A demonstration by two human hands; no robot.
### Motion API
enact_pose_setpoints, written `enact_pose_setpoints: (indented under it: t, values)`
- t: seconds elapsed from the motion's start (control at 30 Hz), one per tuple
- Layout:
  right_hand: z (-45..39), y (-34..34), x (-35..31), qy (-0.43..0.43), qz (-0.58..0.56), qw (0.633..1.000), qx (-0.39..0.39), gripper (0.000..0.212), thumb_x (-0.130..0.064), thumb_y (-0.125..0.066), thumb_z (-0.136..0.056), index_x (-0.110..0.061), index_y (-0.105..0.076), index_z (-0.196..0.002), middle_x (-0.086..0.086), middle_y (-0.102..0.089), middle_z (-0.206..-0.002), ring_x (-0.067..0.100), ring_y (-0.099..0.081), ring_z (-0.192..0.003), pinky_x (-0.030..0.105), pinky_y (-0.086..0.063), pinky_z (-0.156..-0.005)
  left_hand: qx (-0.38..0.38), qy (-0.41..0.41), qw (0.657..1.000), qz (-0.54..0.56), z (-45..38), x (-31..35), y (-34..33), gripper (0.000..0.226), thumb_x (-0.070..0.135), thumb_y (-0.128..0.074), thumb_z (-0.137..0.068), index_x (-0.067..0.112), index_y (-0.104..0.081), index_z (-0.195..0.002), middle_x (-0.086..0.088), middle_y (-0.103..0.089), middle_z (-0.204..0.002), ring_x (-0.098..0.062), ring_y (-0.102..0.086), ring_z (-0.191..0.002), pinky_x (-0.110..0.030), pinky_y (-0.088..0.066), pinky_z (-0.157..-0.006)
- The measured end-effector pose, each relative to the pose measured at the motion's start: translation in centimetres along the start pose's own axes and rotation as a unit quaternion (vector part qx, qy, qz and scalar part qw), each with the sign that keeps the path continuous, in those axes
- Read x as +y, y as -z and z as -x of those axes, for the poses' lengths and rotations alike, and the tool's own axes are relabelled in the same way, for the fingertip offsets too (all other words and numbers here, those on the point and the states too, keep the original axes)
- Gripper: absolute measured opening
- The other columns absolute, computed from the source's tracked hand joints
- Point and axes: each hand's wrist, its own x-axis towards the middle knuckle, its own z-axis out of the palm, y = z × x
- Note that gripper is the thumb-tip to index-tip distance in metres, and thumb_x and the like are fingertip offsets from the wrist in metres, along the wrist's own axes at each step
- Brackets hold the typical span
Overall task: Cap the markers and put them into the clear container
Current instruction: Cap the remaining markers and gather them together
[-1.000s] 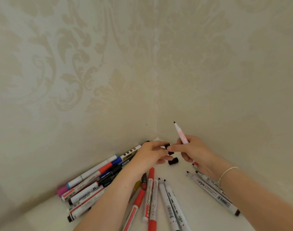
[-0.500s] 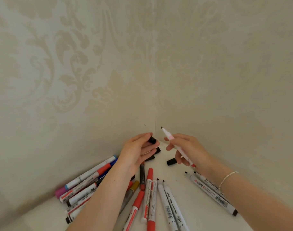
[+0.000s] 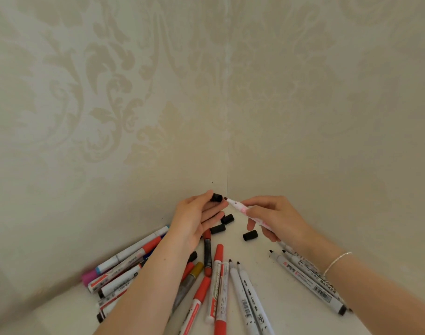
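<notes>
left hand (image 3: 194, 220) grip pinching stubby black cap (image 3: 216, 197), right hand (image 3: 276, 217) grip holding slim pink-white marker (image 3: 240, 208), tip just beside cap

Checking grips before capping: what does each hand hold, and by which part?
The left hand pinches a small black cap at its closed end with its fingertips. The right hand grips the uncapped white-and-pink marker around mid-barrel.

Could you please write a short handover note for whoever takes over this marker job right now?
Left hand pinches a black cap. Right hand grips an uncapped pink-and-white marker, tip just short of that cap. Three loose black caps lie on the white surface among many markers, several uncapped. No clear container in view. Left: cap them all and load them.
</notes>
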Motion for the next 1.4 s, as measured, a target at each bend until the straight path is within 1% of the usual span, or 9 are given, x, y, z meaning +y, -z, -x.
enact_pose_setpoints:
  t: [0.2, 0.47, 0.57, 0.97, 1.07, 1.13, 1.23, 1.3, 1.4]
  values:
    - [-0.1, -0.7, 0.1, 0.003, 0.058, 0.998, 0.015, 0.015, -0.029, -0.060, -0.090, -0.029, -0.073, -0.098, 0.006, -0.067, -0.068, 0.006, -0.037, -0.036, 0.023, -0.033, -0.042, 0.010, -0.017, 0.998, -0.061, 0.2, -0.4, -0.6, 0.020, 0.015, -0.061, -0.094, 0.000, -0.059, -0.107, -0.015, -0.074, -0.095, -0.023, -0.073, -0.086, -0.033, -0.060, -0.075]
    - [-0.7, -2.0, 0.0, 0.036, 0.099, 0.992, 0.065, 0.014, -0.043, -0.058, -0.091, -0.031, -0.064, -0.096, 0.003, -0.070, -0.074, 0.005, -0.054, -0.047, 0.021, -0.041, -0.048, -0.013, -0.082, 0.988, -0.130, 1.0, -0.7, -1.9, 0.034, 0.010, -0.059, -0.094, 0.017, -0.057, -0.127, -0.010, -0.073, -0.099, -0.017, -0.073, -0.086, -0.029, -0.059, -0.077]
    - [-0.6, -2.2, 0.2, 0.034, 0.093, 0.992, 0.084, 0.013, -0.042, -0.060, -0.090, -0.031, -0.066, -0.092, 0.003, -0.070, -0.072, 0.025, -0.061, -0.065, 0.022, -0.045, -0.054, -0.006, -0.080, 0.991, -0.106, 1.1, -1.0, -2.1, 0.037, 0.010, -0.060, -0.093, 0.017, -0.057, -0.130, -0.011, -0.073, -0.101, -0.017, -0.073, -0.087, -0.028, -0.059, -0.079]
    - [-1.1, -2.1, -0.1, 0.000, 0.117, 0.987, 0.111, 0.007, -0.031, -0.064, -0.089, -0.026, -0.070, -0.088, 0.002, -0.068, -0.064, -0.002, -0.047, -0.038, 0.013, -0.033, -0.043, -0.003, -0.059, 0.997, -0.051, 1.1, -2.0, -2.6, 0.037, 0.007, -0.062, -0.091, 0.017, -0.058, -0.127, -0.011, -0.072, -0.104, -0.020, -0.072, -0.092, -0.031, -0.057, -0.084]
    - [-0.8, -1.7, -0.1, -0.029, 0.063, 0.995, 0.074, 0.009, -0.027, -0.063, -0.090, -0.019, -0.069, -0.092, 0.010, -0.069, -0.070, 0.001, -0.045, -0.035, 0.013, -0.033, -0.038, -0.011, -0.048, 0.993, -0.105, 1.1, -2.0, -2.7, 0.043, 0.008, -0.065, -0.089, 0.016, -0.054, -0.131, -0.012, -0.072, -0.103, -0.021, -0.072, -0.090, -0.031, -0.058, -0.083]
    - [-0.5, -1.5, -0.3, -0.041, -0.007, 0.999, 0.029, 0.013, -0.028, -0.060, -0.092, -0.021, -0.069, -0.098, 0.011, -0.072, -0.079, 0.011, -0.057, -0.046, 0.020, -0.045, -0.044, 0.004, -0.073, 0.987, -0.145, 1.1, -1.1, -2.6, 0.044, 0.009, -0.065, -0.089, 0.019, -0.052, -0.130, -0.010, -0.073, -0.096, -0.019, -0.073, -0.086, -0.028, -0.058, -0.079]
    - [-0.6, -0.4, -0.3, -0.071, -0.070, 0.995, -0.009, 0.020, -0.027, -0.052, -0.097, -0.024, -0.064, -0.112, 0.009, -0.074, -0.092, 0.025, -0.069, -0.077, 0.033, -0.058, -0.074, 0.101, -0.176, 0.941, -0.272, 1.5, 2.2, -1.1, 0.035, 0.017, -0.064, -0.090, 0.023, -0.047, -0.120, -0.003, -0.069, -0.095, -0.014, -0.069, -0.084, -0.019, -0.054, -0.065]
    - [-0.7, 1.0, 0.1, -0.093, -0.021, 0.995, 0.018, 0.021, -0.018, -0.052, -0.096, -0.019, -0.062, -0.115, 0.010, -0.073, -0.094, 0.022, -0.067, -0.079, 0.033, -0.056, -0.077, 0.136, -0.227, 0.853, -0.449, 2.2, 4.8, 0.8, 0.028, 0.023, -0.063, -0.091, 0.028, -0.049, -0.114, 0.003, -0.065, -0.091, -0.009, -0.064, -0.080, -0.017, -0.046, -0.062]
    - [-0.7, 2.9, 1.2, -0.137, 0.108, 0.984, 0.034, 0.022, -0.006, -0.055, -0.090, -0.014, -0.065, -0.108, 0.008, -0.071, -0.088, 0.016, -0.060, -0.071, 0.026, -0.052, -0.065, 0.031, -0.111, 0.741, -0.662, 3.1, 6.6, 3.1, 0.027, 0.027, -0.066, -0.088, 0.037, -0.056, -0.111, 0.006, -0.064, -0.091, -0.010, -0.063, -0.078, -0.024, -0.050, -0.070]
